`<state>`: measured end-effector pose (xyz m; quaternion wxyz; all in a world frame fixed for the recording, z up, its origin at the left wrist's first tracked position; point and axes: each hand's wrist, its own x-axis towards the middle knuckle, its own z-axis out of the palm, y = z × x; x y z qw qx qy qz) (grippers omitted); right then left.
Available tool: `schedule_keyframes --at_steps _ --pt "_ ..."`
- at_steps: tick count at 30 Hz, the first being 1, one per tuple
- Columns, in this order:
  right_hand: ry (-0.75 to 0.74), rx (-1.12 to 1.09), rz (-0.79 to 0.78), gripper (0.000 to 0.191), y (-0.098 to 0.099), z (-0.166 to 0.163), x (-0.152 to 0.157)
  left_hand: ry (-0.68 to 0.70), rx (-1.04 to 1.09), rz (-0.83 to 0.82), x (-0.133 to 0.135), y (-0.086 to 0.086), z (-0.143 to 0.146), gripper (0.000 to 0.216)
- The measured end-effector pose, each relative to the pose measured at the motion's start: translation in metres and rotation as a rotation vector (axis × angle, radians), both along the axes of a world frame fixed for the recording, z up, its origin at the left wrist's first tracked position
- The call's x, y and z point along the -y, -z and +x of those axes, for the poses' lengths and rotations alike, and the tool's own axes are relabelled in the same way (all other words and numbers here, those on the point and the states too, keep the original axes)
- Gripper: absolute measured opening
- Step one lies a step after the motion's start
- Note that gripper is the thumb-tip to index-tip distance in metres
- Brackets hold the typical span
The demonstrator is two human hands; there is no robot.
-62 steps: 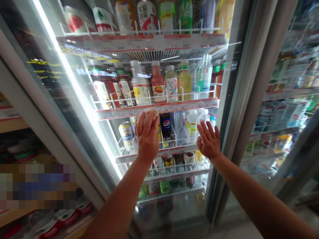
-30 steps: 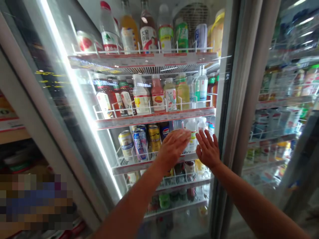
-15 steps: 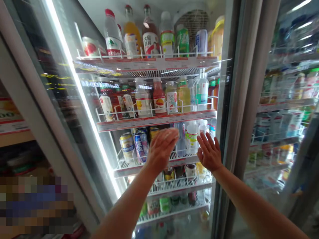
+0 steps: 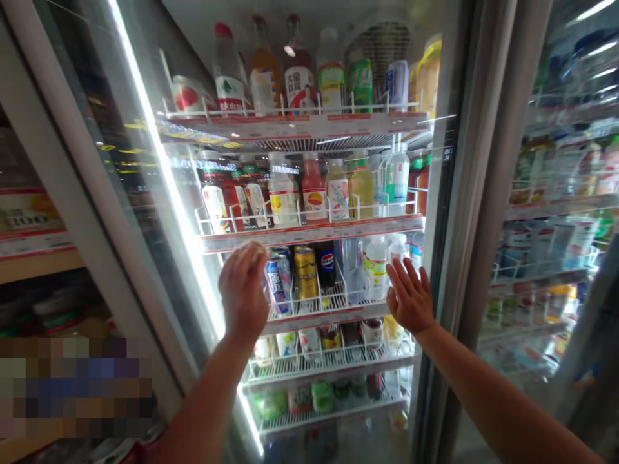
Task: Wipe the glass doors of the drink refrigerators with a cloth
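My left hand (image 4: 243,296) is closed on a crumpled pale cloth (image 4: 257,249), of which only a small part shows at the fingertips. It is at the glass door (image 4: 184,361) of a lit drinks cooler, in front of the left end of the third shelf. My right hand (image 4: 410,296) is open, fingers spread and palm toward the glass, near the door's right frame (image 4: 449,258). Behind the glass, between the hands, stand a blue can (image 4: 279,283), a gold can (image 4: 305,272) and a dark can (image 4: 327,263).
Bottles line the upper shelf (image 4: 300,125) and the second shelf (image 4: 314,231), behind wire rails. Lower racks (image 4: 329,370) hold more drinks. Another glass-fronted cooler (image 4: 546,258) stands to the right. At left is a wooden shelf (image 4: 39,265) with goods; a blurred-out patch covers the lower left.
My left hand has moved left across the glass with the cloth, uncovering the gold and dark cans. My right hand has stayed nearly in place; the view has shifted slightly.
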<state>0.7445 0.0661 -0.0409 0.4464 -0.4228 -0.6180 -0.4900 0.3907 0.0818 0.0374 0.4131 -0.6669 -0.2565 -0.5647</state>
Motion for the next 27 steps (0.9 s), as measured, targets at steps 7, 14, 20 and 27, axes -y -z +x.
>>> schedule_keyframes --at_steps 7,14,20,27 --pt "-0.029 -0.007 -0.013 0.073 -0.001 -0.001 0.001 0.003 -0.347 -0.085 0.012 0.063 -0.018 0.061" --pt "-0.036 -0.007 0.001 0.075 -0.003 -0.003 0.003 -0.165 0.031 -0.026 0.006 0.054 -0.072 0.069" --pt "-0.035 -0.006 -0.005 0.073 -0.001 -0.002 0.001 -0.159 -0.144 -0.166 0.017 0.142 -0.061 0.078" --pt "-0.03 -0.006 0.003 0.072 -0.002 -0.002 0.002 -0.2 0.023 -0.112 0.01 0.113 -0.083 0.078"
